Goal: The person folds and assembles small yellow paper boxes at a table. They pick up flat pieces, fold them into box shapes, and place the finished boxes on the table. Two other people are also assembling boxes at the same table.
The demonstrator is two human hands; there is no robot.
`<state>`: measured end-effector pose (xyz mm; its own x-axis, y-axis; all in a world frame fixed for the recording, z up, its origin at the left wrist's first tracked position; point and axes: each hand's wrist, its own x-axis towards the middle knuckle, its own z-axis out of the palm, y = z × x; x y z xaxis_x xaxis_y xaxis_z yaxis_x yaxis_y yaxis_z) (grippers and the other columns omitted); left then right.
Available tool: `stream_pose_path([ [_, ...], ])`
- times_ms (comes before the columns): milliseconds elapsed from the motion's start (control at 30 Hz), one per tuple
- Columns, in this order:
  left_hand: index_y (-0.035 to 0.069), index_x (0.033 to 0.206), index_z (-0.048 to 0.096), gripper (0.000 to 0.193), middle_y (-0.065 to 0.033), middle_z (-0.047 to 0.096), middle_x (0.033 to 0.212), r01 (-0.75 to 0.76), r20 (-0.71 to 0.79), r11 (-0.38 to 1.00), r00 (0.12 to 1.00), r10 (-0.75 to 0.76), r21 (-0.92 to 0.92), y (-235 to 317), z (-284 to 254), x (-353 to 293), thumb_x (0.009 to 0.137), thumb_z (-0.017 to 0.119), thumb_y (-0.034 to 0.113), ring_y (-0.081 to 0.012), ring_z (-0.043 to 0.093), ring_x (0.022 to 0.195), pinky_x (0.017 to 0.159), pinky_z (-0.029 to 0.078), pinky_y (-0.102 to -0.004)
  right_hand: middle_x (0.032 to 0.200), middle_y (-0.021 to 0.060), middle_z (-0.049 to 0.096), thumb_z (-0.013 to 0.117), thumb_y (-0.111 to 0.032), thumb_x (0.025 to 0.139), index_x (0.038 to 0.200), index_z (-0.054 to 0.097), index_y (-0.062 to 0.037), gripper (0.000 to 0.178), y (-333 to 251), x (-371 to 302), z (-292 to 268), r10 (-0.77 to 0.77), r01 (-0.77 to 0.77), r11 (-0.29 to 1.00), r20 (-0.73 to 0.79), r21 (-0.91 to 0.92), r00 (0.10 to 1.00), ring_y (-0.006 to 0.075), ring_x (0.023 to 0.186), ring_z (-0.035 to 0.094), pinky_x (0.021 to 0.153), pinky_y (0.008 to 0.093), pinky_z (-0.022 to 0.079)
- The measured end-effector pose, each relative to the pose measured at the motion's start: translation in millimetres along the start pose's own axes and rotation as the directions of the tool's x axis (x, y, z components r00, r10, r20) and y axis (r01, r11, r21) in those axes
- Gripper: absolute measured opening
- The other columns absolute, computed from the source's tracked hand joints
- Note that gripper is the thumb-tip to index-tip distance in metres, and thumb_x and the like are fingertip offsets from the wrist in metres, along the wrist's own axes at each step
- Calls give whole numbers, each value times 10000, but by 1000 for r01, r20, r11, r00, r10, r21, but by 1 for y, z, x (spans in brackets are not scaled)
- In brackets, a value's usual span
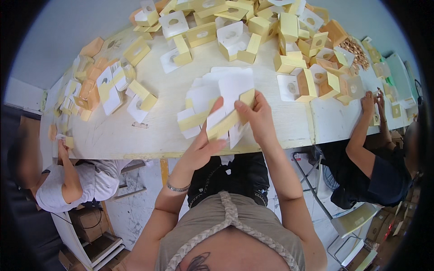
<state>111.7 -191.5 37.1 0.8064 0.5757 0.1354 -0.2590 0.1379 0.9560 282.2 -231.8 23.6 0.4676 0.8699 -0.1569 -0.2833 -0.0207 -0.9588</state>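
Observation:
A white and yellow cardboard piece (224,126) is held up between my two hands, its yellow strip slanting up to the right. My left hand (204,143) grips the lower left end, thumb on the near side and fingers on the far side. At the other end, my right hand (258,116) pinches the yellow strip between thumb and fingers. Just under and beyond both hands lies a loose stack of flat white and yellow card blanks (233,80). The held piece and my hands cover part of that stack.
Folded yellow and white boxes (202,34) heap along the far side of the table (167,95). More card pieces (109,88) lie left, and small brown bits (355,52) lie far right. One person (74,180) works at left, another (379,167) at right.

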Motion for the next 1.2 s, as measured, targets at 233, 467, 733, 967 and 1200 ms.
stream_pose_path([
  [233,57,1408,156,806,-142,366,1327,-104,-229,982,963,139,159,8,8,-9,795,669,159,-236,371,1240,1018,332,-357,1412,251,313,384,-346,953,1416,180,52,644,-6,-54,1,-383,411,903,201,-124,902,289,1287,357,1056,332,252],
  [467,44,1255,365,632,-94,460,1188,-106,-340,973,925,172,203,10,7,-26,771,735,214,-189,474,1094,931,391,-303,1253,172,436,569,-288,882,1155,552,-40,370,-2,-63,-2,-425,478,873,324,-102,845,285,1167,438,1002,371,319],
  [733,12,994,569,258,-70,519,1015,11,-207,963,977,47,270,10,-2,-36,803,705,119,-154,499,951,819,388,-251,1201,143,447,709,-83,766,950,640,-13,209,5,-62,-3,-420,457,882,249,-113,873,255,1136,447,956,339,366],
  [967,37,1076,474,388,-122,501,1219,-33,-233,998,972,46,58,12,-3,-29,789,720,124,-185,479,1128,935,402,-299,980,64,498,657,-74,807,979,571,-36,197,-8,-57,10,-504,531,847,288,-18,814,185,913,495,854,306,406],
  [1200,66,1176,354,686,-150,465,1268,-103,-220,990,972,81,-94,1,-9,-38,676,817,141,-209,471,1158,927,444,-331,1147,110,598,630,-57,843,1008,625,2,176,-40,-50,8,84,-96,995,471,3,878,160,1031,545,890,291,437],
])
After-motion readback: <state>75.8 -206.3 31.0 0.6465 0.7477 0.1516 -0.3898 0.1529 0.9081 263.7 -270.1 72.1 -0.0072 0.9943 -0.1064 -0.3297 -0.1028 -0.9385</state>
